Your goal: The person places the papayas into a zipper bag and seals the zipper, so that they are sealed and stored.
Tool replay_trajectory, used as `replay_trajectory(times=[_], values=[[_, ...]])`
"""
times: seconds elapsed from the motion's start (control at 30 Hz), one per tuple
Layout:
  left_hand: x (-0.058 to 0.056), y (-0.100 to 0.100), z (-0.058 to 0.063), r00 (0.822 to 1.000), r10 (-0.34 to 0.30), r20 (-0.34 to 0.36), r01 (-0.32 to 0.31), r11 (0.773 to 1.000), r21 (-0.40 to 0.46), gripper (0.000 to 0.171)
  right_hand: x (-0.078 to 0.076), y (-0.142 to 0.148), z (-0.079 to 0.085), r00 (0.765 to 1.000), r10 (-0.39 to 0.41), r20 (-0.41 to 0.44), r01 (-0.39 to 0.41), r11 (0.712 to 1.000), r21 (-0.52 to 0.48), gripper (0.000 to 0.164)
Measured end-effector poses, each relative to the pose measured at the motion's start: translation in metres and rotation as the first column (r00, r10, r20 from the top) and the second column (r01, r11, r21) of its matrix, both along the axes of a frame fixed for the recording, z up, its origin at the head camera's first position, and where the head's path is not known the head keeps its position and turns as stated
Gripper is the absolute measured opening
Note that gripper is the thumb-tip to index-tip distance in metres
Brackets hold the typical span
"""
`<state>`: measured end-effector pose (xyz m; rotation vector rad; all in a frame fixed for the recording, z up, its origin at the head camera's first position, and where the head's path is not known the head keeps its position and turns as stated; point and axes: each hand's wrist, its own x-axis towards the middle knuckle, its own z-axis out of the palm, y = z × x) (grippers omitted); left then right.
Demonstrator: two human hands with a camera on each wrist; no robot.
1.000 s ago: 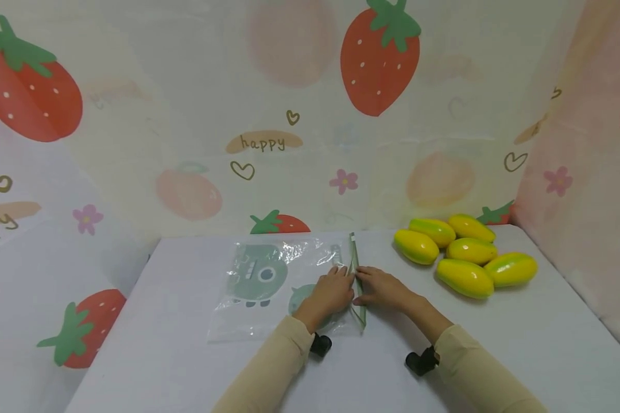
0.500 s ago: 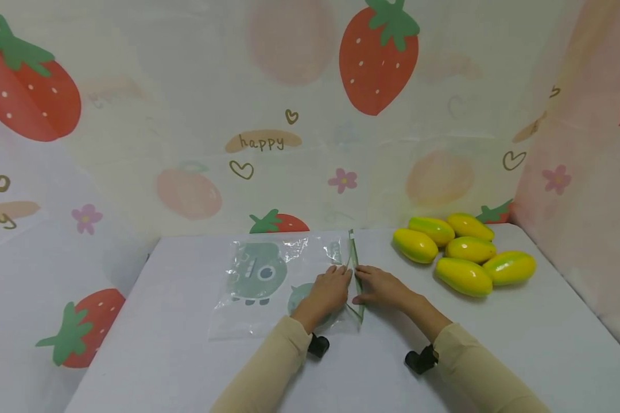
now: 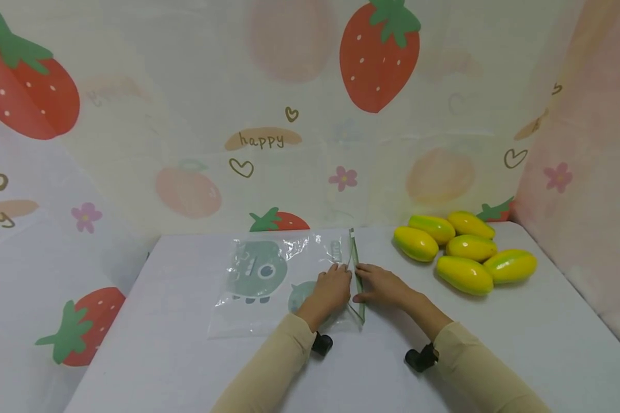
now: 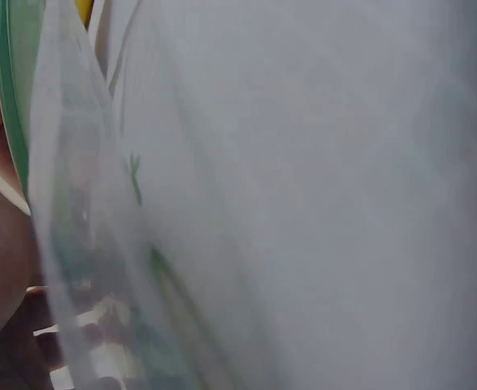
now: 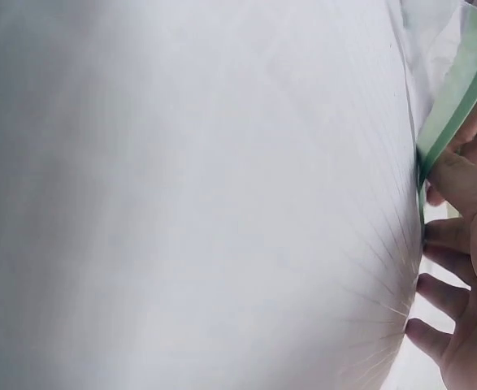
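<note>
A clear plastic zip bag (image 3: 279, 321) printed with grey-green cartoon monsters lies flat on the white table, its green-edged mouth (image 3: 360, 304) at the right and parted. My left hand (image 3: 333, 289) holds the near layer at that mouth; in the left wrist view its fingers (image 4: 35, 325) show partly behind the clear film. Facing it, my right hand (image 3: 382, 288) grips the other green edge. The right wrist view shows the thumb (image 5: 463, 180) against the green strip (image 5: 457, 97), other fingertips reaching down to the white surface.
Several yellow-green papayas (image 3: 465, 275) lie grouped at the table's back right. A fabric backdrop (image 3: 289, 103) with strawberries rises behind the table (image 3: 175, 344) and along its sides. Black wrist cameras (image 3: 421, 358) sit under both cuffs.
Both hands stay at the bag's mouth. The gap between its green edges shifts slightly in shape; bag and papayas otherwise stay in place.
</note>
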<state>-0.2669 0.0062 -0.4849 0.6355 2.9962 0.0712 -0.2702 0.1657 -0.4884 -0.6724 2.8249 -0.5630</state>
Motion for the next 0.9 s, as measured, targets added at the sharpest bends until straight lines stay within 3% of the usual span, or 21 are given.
replay_trajectory(times=[0.13,0.37,0.47,0.7,0.9], values=[[0.001,0.000,0.000,1.000,0.000,-0.022,0.000,1.000,0.001,0.038,0.000,0.001,-0.002,1.000,0.004,-0.003,-0.004,1.000,-0.002,0.075],[0.002,-0.009,-0.004,0.989,-0.022,-0.146,0.040,0.992,0.121,0.030,0.002,0.000,-0.002,1.000,0.012,-0.007,-0.012,1.000,-0.009,0.076],[0.003,-0.014,-0.003,0.986,-0.008,-0.165,0.026,0.993,0.113,0.030,0.002,-0.001,-0.001,1.000,0.019,-0.014,-0.019,1.000,0.003,0.076],[0.012,-0.019,0.009,0.999,0.054,-0.001,-0.054,0.998,0.011,0.068,0.001,-0.001,0.004,1.000,0.017,-0.022,-0.017,0.999,0.030,0.074],[0.017,-0.021,0.011,0.997,0.059,0.042,-0.060,0.998,0.025,0.078,0.000,0.000,0.002,0.999,0.032,-0.031,-0.031,0.999,0.030,0.074]])
